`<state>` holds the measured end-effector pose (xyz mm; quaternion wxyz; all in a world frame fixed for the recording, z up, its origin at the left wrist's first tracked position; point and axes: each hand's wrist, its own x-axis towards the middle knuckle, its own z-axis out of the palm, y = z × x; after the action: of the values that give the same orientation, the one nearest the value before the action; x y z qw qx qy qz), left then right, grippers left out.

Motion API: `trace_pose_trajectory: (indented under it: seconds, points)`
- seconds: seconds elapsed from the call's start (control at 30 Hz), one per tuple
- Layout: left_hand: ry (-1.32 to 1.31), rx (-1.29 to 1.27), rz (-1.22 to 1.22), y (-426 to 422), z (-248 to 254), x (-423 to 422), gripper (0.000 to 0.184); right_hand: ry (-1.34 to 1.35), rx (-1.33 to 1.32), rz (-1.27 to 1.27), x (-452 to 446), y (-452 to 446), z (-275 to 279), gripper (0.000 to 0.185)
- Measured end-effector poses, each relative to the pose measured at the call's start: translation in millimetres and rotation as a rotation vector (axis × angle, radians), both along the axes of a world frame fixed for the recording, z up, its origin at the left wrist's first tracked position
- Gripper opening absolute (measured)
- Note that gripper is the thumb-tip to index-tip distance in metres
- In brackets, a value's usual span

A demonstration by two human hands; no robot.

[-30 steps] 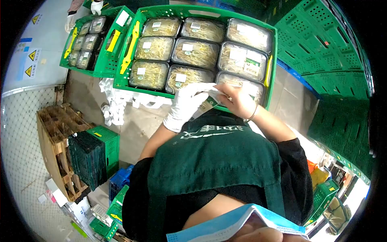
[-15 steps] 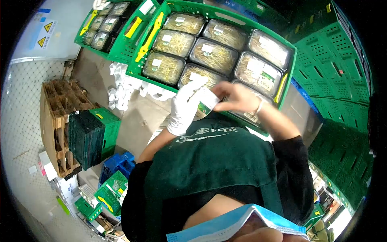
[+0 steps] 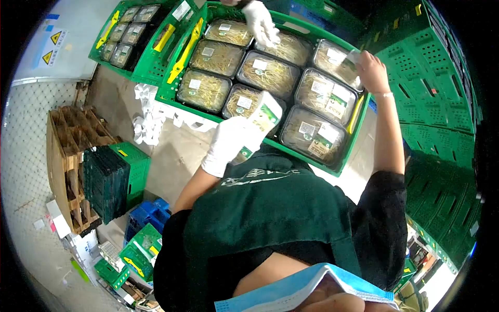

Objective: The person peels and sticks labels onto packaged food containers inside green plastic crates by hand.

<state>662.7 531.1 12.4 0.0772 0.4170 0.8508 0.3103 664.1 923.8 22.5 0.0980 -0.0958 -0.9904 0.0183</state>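
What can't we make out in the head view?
All in the head view:
- Left-hand grip: finger contact with the labels, hidden by its white glove.
- Right-hand grip: fingertips, hidden by the hand; whether they touch the top-right bean-sprout pack is unclear.
- Top-middle bean-sprout pack: one corner, covered by the co-worker's gloved hand.
- Co-worker's body: cut off by the top edge.
- White stickers: print too small.

The packs (image 3: 267, 71) in the green crate (image 3: 335, 167) can be reached from above, but only narrow gaps are left between them. The far middle is obstructed by a co-worker's gloved hand (image 3: 262, 23), the far right corner by the right hand (image 3: 373, 73), and the near middle by the left hand (image 3: 228, 143) and its labels (image 3: 267, 112). Rightward passage is limited by stacked crates (image 3: 416, 67), leftward by a neighbouring crate (image 3: 150, 65).
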Motion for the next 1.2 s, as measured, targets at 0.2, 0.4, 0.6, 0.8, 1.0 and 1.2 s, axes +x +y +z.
trace_pose_trajectory:
  seconds: [0.2, 0.4, 0.6, 0.8, 1.0, 1.2]
  points:
    - [-0.451, 0.181, 0.339, -54.0, -28.9, 3.3, 0.013, -0.153, 0.227, -0.201, -13.4, 25.6, -85.8, 0.051]
    - [-0.793, 0.410, 0.417, -59.5, -11.3, 0.8, 0.039, -0.005, -0.784, 0.094, -3.1, -85.4, -35.1, 0.042]
    - [-0.709, -0.033, 0.264, -104.8, 15.1, -38.7, 0.031, -0.286, -1.091, 0.583, -12.5, -267.0, -0.7, 0.024]
    - [-0.684, 0.426, 0.428, -142.6, 3.9, -58.8, 0.021, -0.235, -1.060, 0.536, -43.0, -353.9, 2.1, 0.016]
    - [-1.030, 0.346, 0.461, -248.1, -7.9, -94.9, 0.014, -0.061, -0.679, 0.155, -139.6, -339.0, -42.0, 0.022]
    - [-0.945, 0.397, 0.558, -295.6, -21.5, -110.0, 0.019, -0.335, -0.080, 0.141, -133.4, -356.6, -146.5, 0.064]
